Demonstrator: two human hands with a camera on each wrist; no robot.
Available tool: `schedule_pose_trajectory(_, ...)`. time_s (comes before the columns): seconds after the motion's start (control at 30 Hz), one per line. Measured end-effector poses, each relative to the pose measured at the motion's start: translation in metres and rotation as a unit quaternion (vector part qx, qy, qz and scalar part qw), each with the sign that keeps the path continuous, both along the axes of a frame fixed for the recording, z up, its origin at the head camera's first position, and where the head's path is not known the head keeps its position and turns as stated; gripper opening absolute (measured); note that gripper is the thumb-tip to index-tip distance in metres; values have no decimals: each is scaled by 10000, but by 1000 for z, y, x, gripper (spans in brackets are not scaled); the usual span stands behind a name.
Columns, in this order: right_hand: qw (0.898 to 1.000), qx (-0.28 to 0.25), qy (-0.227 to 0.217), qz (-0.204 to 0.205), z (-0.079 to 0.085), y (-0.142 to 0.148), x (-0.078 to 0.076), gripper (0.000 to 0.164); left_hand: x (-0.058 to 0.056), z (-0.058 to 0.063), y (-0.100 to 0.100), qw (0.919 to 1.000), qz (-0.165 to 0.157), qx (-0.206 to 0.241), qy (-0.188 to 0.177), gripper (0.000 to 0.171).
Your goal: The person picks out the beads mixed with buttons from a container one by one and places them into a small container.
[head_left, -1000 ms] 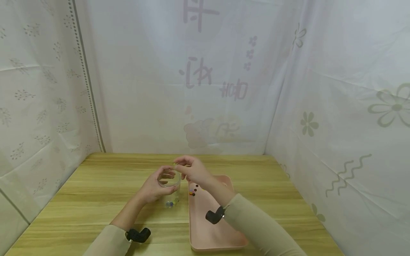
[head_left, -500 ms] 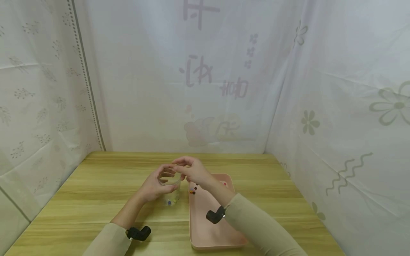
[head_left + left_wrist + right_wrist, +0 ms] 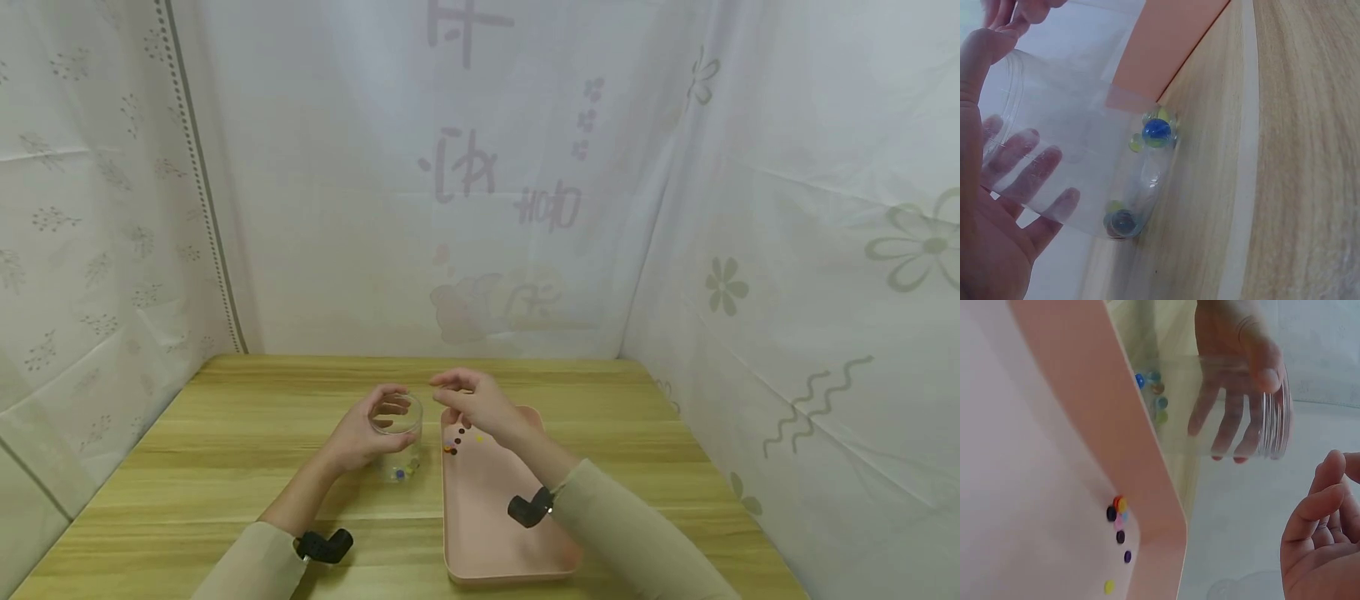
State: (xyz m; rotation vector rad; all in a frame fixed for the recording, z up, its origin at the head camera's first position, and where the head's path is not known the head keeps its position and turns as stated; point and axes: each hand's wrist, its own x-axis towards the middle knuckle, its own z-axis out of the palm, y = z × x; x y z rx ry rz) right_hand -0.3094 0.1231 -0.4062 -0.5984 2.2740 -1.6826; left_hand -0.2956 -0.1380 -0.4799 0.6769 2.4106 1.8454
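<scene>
My left hand grips a clear jar near its open rim, thumb on one side and fingers round the other. The jar stands upright on the wooden table. Several glass marbles, blue, greenish and clear, lie at its bottom. My right hand is a little right of the jar's mouth, over the far left end of a pink tray. Its fingers are loosely bent, and nothing shows between them in the right wrist view. Small round buttons, dark, yellow, red and pink, lie inside the tray.
The tray's raised wall stands close beside the jar. Wooden tabletop extends around both, with white printed curtains behind and on the sides. Black wrist cameras sit on both sleeves.
My right hand has moved right, away from the jar's rim. The small yellow-green thing it pinched a second ago no longer shows in its fingers. My left hand keeps its hold on the jar.
</scene>
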Motion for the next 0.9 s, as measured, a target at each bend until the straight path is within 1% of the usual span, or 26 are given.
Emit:
schedule_pose_trajectory(0.13,10000,23,-22,-60,-1,9,3,34,1,1,-1,10000,-13,7,-7,71)
schedule_pose_trajectory(0.27,9998,64,-138,-141,-5,18,5,33,2,-1,-3,10000,-21,35,24,75)
schedule_pose_trajectory(0.4,9995,159,-168,-234,-12,27,6,33,2,-2,-4,9999,-11,121,77,87)
schedule_pose_trajectory(0.57,9994,142,-101,-300,-19,38,9,34,3,-2,-6,9999,74,8,123,103)
schedule_pose_trajectory(0.63,9992,190,-17,-338,-21,43,10,32,5,-1,-9,9999,69,-99,105,107)
schedule_pose_trajectory(0.73,9978,456,224,-422,-21,52,14,30,9,2,-13,9996,95,-254,92,108)
schedule_pose_trajectory(0.9,9905,1008,775,-523,-15,71,25,30,15,12,-23,9961,237,-741,418,99)
